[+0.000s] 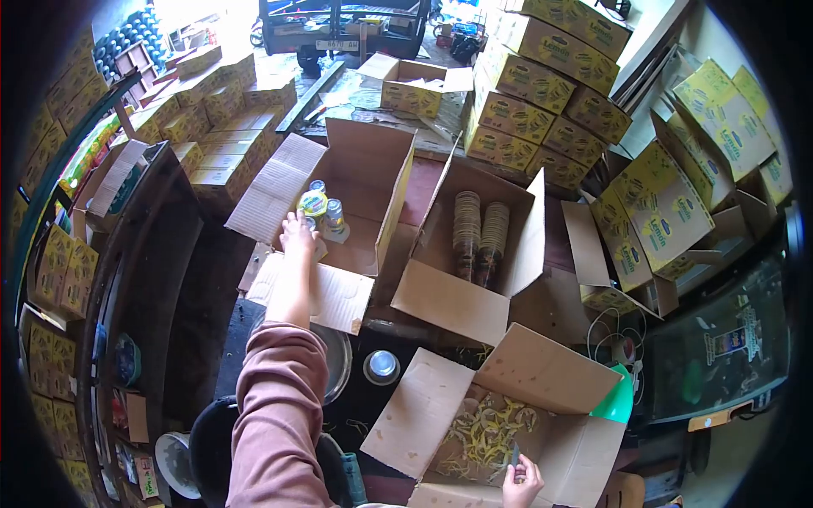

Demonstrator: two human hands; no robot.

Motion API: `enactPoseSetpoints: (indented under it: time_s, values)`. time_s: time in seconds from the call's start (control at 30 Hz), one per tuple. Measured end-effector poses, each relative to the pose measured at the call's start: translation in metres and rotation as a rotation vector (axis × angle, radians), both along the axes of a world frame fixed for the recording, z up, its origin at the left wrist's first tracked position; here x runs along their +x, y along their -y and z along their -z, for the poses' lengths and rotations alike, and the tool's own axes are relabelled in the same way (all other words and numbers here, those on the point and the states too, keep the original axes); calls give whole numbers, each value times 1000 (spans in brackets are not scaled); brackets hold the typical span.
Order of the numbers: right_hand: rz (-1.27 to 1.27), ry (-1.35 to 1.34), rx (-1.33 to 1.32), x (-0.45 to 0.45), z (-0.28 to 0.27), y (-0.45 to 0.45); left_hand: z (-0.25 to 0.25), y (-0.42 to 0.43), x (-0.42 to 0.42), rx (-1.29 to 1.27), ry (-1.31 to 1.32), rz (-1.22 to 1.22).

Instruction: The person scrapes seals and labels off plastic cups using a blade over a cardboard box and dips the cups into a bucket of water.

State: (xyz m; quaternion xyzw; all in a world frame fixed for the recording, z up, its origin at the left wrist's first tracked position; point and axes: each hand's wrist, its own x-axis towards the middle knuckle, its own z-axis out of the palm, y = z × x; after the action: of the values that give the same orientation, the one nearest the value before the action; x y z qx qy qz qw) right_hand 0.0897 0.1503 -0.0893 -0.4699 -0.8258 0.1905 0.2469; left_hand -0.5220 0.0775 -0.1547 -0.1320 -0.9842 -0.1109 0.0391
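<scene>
Cups (336,213) stand in a small cluster toward the near left part of the left box (364,182), one of them showing a green and yellow lid (312,204). I have the left hand (296,230) in over the flap, its fingertips at the near side of that cluster. From my end I cannot tell whether they have closed on a cup or only rest against one. I judge the step in hand to be placing or picking among these cups; one view does not settle which.

My right hand (523,483) is well apart, over the peel box (542,368), pinching a small blade (515,454) upright between thumb and fingers. Yellow strips (487,432) lie loose in that box, near the blade.

Next, I think the left fingers call for a sure hold or a clean release, without knocking the neighbouring cups, and then a path clear of the flap. The right calls for keeping the point away from the other arm.

Two stacks (467,233) lean in the middle box (453,292); a metal cup (383,365) sits on the table (415,334), apart from both hands.
</scene>
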Motion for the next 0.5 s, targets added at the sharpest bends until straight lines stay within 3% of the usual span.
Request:
enactPoseSetpoints:
  time_s: [0.23,0.37,0.5]
  values:
    - [9,4,11,5,-8,-1,-2,-2,11,161,129,-1]
    - [-19,25,-208,13,3,-7,-35,7,19,363,101,18]
    - [98,-797,-767,18,4,-31,-67,28,16,646,21,114]
